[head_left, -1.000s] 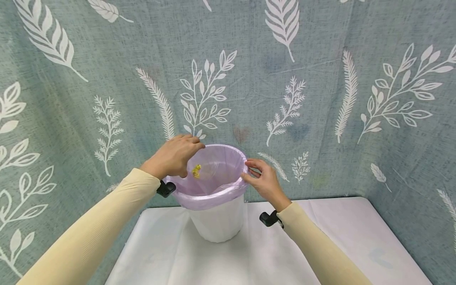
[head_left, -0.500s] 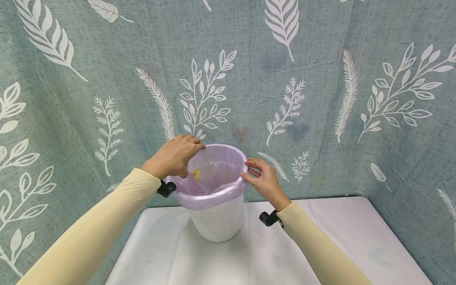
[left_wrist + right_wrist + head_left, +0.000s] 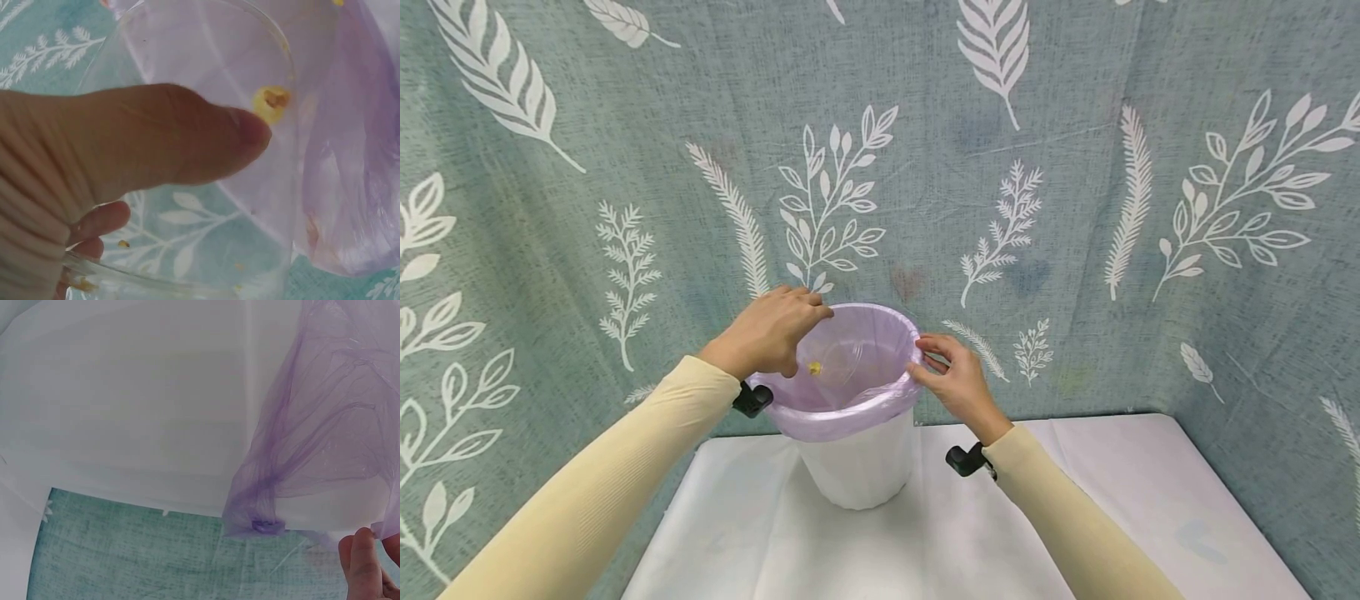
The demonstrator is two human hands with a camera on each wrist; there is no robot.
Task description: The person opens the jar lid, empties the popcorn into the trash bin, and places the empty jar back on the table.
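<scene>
A white trash bin (image 3: 857, 471) stands upright, lined with a thin lilac bag (image 3: 842, 423) folded over its rim. My left hand (image 3: 767, 333) holds a clear see-through container (image 3: 846, 367), tipped over the bin's mouth. In the left wrist view the thumb (image 3: 187, 134) lies across the container's wall (image 3: 278, 181), and some fingertips show behind it. A yellow piece of popcorn (image 3: 272, 105) sits beside the thumb tip, with small crumbs on the wall. My right hand (image 3: 958, 375) pinches the bag at the bin's right rim; its fingertips (image 3: 362, 547) show there in the right wrist view.
The bin rests on a table with a white cover (image 3: 1037, 517). Behind and at both sides hangs a grey-green curtain (image 3: 910, 208) with white leaf patterns, close to the table's back edge. A black wrist camera (image 3: 966, 458) sits on the right wrist.
The yellow patch by the left thumb has shrunk from a small cluster to about one piece. The clear container has turned slightly in the left hand. The right hand has stayed at the rim.
</scene>
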